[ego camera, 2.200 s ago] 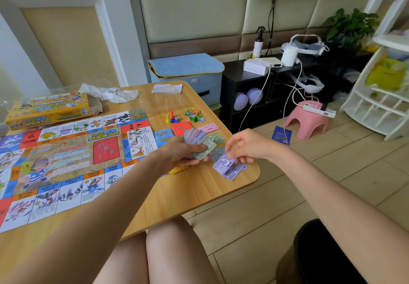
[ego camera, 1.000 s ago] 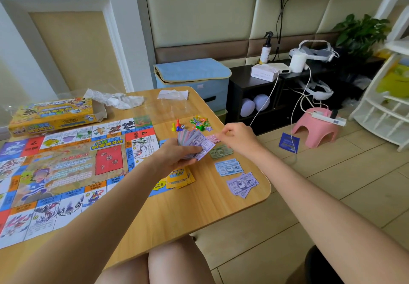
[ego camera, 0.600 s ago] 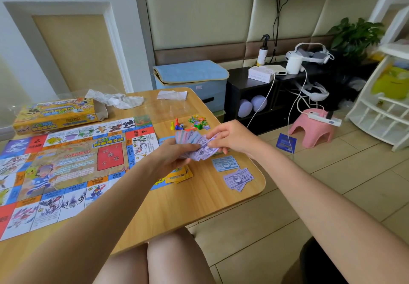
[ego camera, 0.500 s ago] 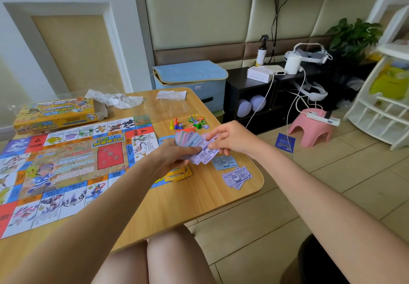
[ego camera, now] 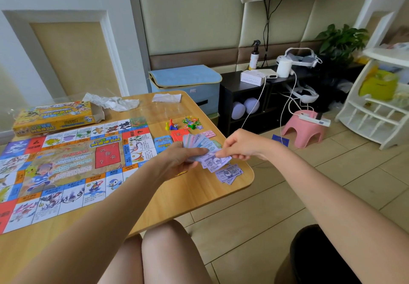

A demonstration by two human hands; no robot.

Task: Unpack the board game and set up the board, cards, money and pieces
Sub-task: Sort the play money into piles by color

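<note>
L hand [ego camera: 177,161] is gripping a fanned stack of play money [ego camera: 197,145] above the near-right corner of the wooden surface [ego camera: 190,195], thumb lying across the notes. R hand [ego camera: 238,145] is pinching one purple note [ego camera: 215,162] at the fan's lower edge w/ curled fingers. A small pile of purple notes [ego camera: 229,173] is lying on the surface just below the hands, near the edge. The game board [ego camera: 66,164] is lying unfolded and flat on the L part of the surface. Beside its far-right corner, a blue card deck [ego camera: 162,143] and a red card deck [ego camera: 179,134] are sitting side by side, w/ a pink note pile [ego camera: 208,133] further R. Coloured pawns [ego camera: 170,125] and a heap of small green pieces [ego camera: 191,122] are sitting behind the decks. The yellow game box [ego camera: 55,117] is lying at the far-L edge, w/ crumpled plastic wrap [ego camera: 112,103] just beside it.
</note>
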